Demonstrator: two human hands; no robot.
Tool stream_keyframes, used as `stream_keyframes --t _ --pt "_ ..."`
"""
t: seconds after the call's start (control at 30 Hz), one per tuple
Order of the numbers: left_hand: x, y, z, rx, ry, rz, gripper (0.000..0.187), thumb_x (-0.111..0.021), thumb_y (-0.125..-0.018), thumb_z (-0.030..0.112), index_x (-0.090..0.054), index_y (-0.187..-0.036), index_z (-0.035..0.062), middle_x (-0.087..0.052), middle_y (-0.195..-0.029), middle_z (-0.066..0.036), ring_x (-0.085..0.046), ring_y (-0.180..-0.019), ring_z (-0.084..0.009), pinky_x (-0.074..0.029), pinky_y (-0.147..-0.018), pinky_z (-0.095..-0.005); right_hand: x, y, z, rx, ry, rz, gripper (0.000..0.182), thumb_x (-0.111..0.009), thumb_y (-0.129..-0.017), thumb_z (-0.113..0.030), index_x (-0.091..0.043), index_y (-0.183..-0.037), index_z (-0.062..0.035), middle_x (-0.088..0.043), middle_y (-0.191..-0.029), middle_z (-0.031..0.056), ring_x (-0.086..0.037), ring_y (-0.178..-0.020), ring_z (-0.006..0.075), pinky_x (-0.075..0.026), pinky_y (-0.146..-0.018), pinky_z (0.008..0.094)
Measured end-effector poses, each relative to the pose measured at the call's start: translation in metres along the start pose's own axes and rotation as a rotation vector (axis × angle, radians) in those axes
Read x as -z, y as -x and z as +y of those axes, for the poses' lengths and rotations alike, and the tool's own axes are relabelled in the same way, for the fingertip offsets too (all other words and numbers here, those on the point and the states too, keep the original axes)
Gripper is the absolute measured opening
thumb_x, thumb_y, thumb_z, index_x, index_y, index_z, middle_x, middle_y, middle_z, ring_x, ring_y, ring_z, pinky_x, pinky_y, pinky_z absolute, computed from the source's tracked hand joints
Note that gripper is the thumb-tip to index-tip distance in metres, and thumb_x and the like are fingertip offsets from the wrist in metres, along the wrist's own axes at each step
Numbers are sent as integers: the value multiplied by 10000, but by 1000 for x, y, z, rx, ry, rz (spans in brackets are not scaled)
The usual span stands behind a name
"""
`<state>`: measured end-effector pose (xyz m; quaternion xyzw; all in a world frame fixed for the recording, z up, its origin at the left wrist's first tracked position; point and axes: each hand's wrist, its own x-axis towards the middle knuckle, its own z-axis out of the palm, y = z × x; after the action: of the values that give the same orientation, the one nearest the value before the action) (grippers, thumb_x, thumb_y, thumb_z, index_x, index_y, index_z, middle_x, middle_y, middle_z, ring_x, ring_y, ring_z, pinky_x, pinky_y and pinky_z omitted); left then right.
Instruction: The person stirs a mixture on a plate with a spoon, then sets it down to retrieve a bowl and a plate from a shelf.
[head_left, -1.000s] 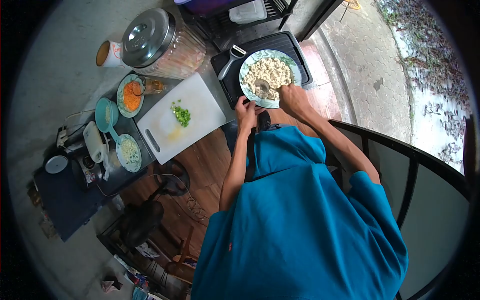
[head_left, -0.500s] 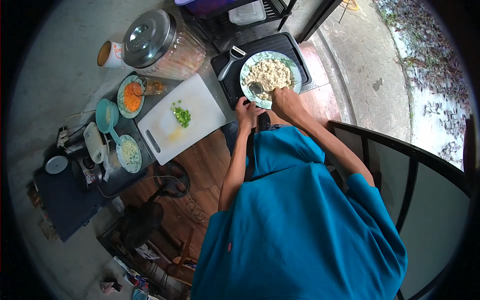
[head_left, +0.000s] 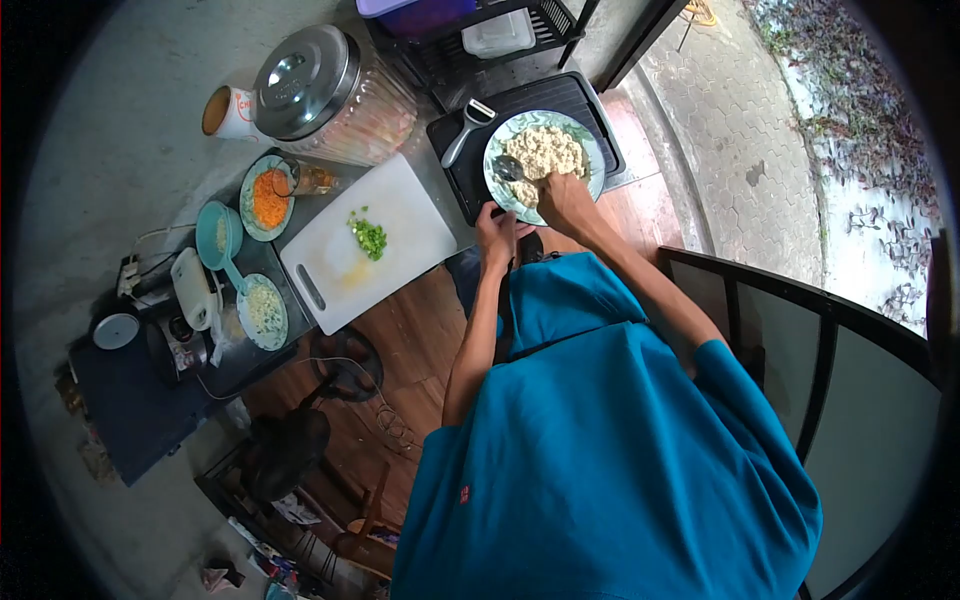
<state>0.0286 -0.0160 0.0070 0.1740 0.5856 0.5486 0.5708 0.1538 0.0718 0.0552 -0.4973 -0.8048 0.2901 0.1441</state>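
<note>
A patterned plate (head_left: pixel 595 150) of pale crumbly food (head_left: pixel 545 150) rests on a black ridged tray (head_left: pixel 460 175). My right hand (head_left: pixel 567 203) is closed over the plate's near side, round a spoon (head_left: pixel 508 168) whose bowl lies in the food; the handle is mostly hidden. At the plate's near left edge, my left hand (head_left: pixel 497 238) grips the rim, its fingers partly under it. Left of the plate, a peeler (head_left: pixel 468 130) lies on the tray. Chopped green pieces (head_left: pixel 369 237) sit on the white cutting board (head_left: pixel 405 215).
Left of the board are a plate of orange shreds (head_left: pixel 269 199), a glass (head_left: pixel 312 179), a green strainer (head_left: pixel 217 235) and a plate of pale chopped pieces (head_left: pixel 264 311). A large lidded jar (head_left: pixel 365 120) stands behind. A black rack (head_left: pixel 430 55) borders the tray.
The whole view has shifted slightly. The spoon's bowl has moved a little to the left and up in the food, with my right hand still round it. My left hand stays at the rim.
</note>
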Motion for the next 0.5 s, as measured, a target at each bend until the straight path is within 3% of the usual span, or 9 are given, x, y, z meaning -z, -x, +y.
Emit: stream_keyframes --t 0.13,0.23,0.3,0.43,0.5 --pt "6 2 -3 19 5 -20 208 -431 -910 -11 -396 -1111 -55 -608 -944 -217 -668 -765 -269 -594 -702 -344 15 17 13 -90 20 10 173 -520 -775 -78 -628 -713 41 -563 -632 294 -590 -621 440 -485 -597 494" --pt "7 -5 5 6 -8 -45 209 -421 -914 -5 -401 -1116 -54 -610 -945 -219 -667 -792 -280 -590 -713 -363 39 16 6 44 1 11 156 -515 -731 -70 -606 -707 55 -586 -683 302 -605 -662 455 -503 -634 498" --pt "12 -9 4 8 13 -36 199 -430 -910 -5 -415 -1105 -44 -611 -931 -201 -664 -718 -258 -596 -648 -353 52 9 18 -31 61 -23 156 -530 -752 -85 -633 -721 28 -587 -648 264 -600 -645 433 -496 -641 498" --pt "16 -9 11 15 24 -33 212 -420 -918 14 -398 -1121 -44 -597 -954 -207 -663 -728 -270 -597 -648 -356 82 -24 42 204 205 42 153 -540 -786 -112 -639 -747 -3 -598 -646 235 -612 -601 376 -493 -565 460" --pt "15 -9 13 8 -61 -41 223 -414 -925 26 -384 -1133 -47 -586 -962 -209 -663 -744 -274 -596 -646 -353 80 -42 53 214 271 -9 132 -539 -782 -99 -639 -763 -16 -595 -624 212 -615 -593 350 -489 -555 452"
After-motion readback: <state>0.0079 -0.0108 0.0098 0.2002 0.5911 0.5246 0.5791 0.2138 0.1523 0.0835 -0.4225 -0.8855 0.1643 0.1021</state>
